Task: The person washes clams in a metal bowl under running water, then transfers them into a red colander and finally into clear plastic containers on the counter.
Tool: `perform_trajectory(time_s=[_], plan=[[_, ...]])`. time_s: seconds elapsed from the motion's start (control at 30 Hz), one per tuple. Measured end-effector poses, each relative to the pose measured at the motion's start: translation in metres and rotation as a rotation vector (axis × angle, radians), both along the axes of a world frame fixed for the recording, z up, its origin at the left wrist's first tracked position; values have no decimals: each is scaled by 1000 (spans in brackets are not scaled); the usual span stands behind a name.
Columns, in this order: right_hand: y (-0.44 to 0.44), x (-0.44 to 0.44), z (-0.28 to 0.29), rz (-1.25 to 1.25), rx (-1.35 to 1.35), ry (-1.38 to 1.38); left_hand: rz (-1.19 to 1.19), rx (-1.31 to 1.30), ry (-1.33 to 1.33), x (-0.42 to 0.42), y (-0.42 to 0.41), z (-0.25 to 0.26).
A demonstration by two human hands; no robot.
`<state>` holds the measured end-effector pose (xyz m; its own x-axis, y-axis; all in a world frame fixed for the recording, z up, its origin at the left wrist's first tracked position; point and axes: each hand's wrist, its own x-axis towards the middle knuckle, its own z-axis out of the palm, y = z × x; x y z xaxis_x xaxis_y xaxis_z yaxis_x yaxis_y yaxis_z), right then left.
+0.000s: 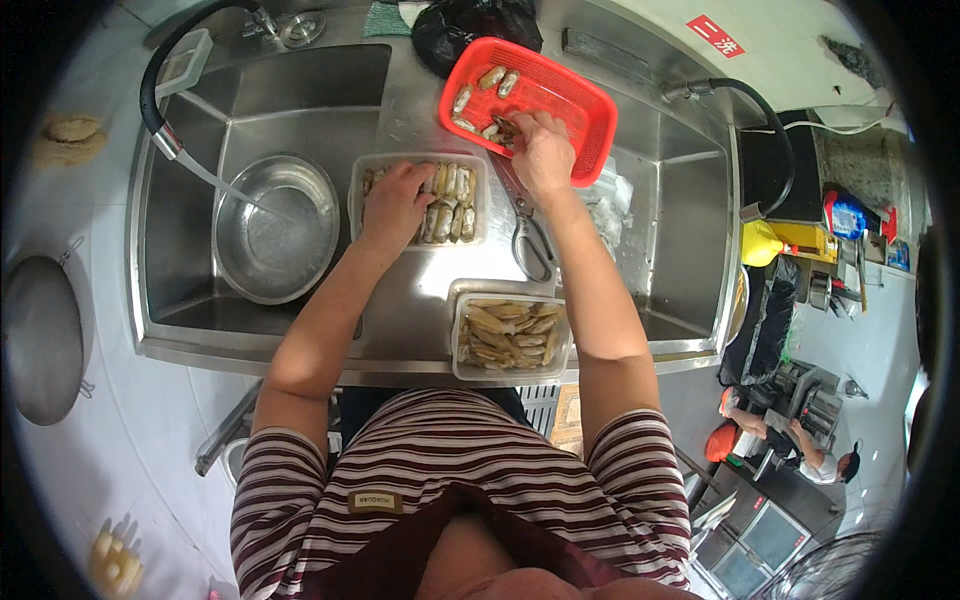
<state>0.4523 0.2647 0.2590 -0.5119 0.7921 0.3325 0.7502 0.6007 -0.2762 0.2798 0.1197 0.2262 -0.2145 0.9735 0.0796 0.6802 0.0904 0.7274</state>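
My left hand (399, 201) rests over a clear plastic tub (484, 196), with thumb and fingers apart. Razor clams (444, 217) stand packed in rows inside it; those under my palm are hidden. My right hand (544, 150) reaches into a red plastic basket (600, 127), its fingertips at a small cluster of razor clams (504, 129). Whether they grip any is hidden. A few more clams lie at the basket's left end. Between the tub and my right forearm lie kitchen scissors (534, 244). A second clear tub (457, 360) heaped with loose razor clams sits at the front edge.
Water runs from a black hose tap (166, 142) into a metal bowl (276, 232) in the left sink. To the right is another sink basin (679, 247). A black plastic bag (472, 34) lies behind the basket. Another person (817, 457) is far right.
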Motion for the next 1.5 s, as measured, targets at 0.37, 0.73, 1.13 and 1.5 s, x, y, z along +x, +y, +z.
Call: perform_trajectory(time_s=[0.37,0.73,1.13,1.5], plan=[[44,-3,-20,-45,-451,-190,54,-61,-149,3,2,7],[-59,-40,22,158,-306,307,286,156,-288,-25,-21,25],[-85,-72,-13,206,-203,16,141,155,-12,-36,-25,25],[24,-38,0,-100,-301,-246,-54,29,97,-15,-6,7]])
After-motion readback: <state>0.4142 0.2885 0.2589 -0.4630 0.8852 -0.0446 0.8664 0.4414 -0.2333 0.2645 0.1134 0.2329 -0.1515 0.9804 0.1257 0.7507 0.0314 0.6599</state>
